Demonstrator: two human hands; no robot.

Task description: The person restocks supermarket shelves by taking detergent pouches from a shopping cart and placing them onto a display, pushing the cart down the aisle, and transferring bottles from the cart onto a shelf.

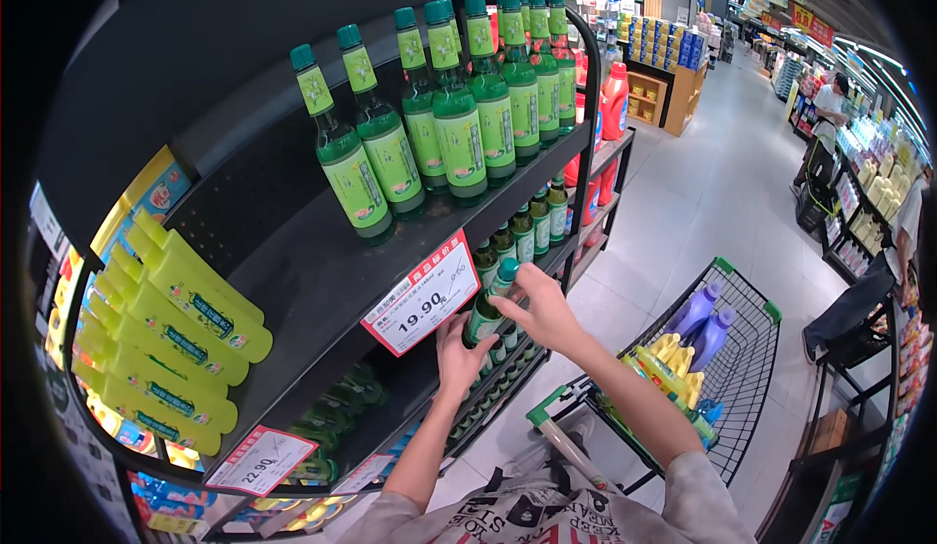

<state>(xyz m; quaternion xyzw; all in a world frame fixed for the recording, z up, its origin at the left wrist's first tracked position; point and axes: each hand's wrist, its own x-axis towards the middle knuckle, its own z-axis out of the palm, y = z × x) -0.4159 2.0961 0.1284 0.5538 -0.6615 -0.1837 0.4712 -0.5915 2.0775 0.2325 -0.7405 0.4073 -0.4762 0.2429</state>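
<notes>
A small green glass bottle (483,318) with a teal cap is tilted between my hands, in front of the shelf's lower level. My left hand (460,361) grips its lower body, fingers on one side and thumb on the other. Around the neck, just under the cap, are the thumb and fingers of my right hand (543,308). Directly above hangs a red-and-white price card (423,294) on the edge of the black metal shelf (293,244). Several matching green bottles (460,134) with light green labels stand on that upper shelf.
Yellow-green plastic bottles (176,332) fill the shelf's left end. More green bottles (540,222) stand lower down. A black wire shopping cart (747,368), at my right, carries purple jugs (695,310) and yellow bottles (677,361). A person (827,119) stands across the aisle.
</notes>
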